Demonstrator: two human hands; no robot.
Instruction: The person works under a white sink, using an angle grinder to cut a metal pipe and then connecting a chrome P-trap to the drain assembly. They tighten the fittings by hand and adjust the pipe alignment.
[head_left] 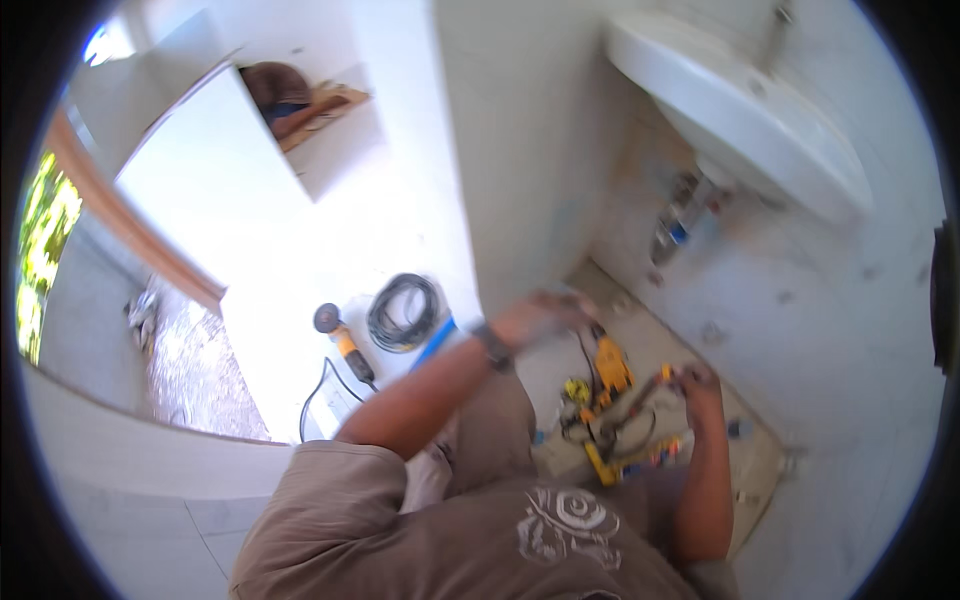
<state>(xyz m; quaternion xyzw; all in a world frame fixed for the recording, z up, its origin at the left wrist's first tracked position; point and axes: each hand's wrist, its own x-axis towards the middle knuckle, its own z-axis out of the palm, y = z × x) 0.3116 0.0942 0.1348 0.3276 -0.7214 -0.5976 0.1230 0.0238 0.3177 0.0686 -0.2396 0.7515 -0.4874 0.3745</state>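
Note:
My left hand (556, 316), smeared by motion, reaches across the floor with a dark band on its wrist. Its fingers are too blurred to read. Just below and right of it lies a yellow and black power tool (613, 363). My right hand (699, 388) is closed beside the tools, with a small orange piece (667, 373) at its fingertips; what it belongs to I cannot make out. Between my hands are a round yellow-green item (577, 390), a looped dark cord or strap (640, 420) and a yellow angular tool (600, 465).
A white washbasin (740, 110) juts from the right wall, with pipe fittings (680, 215) beneath. To my left lie an angle grinder (345, 345), a coil of black cable (402, 313) and a blue strip (434, 345). A wall edge (455, 150) divides the space. Another person (275, 90) is far left.

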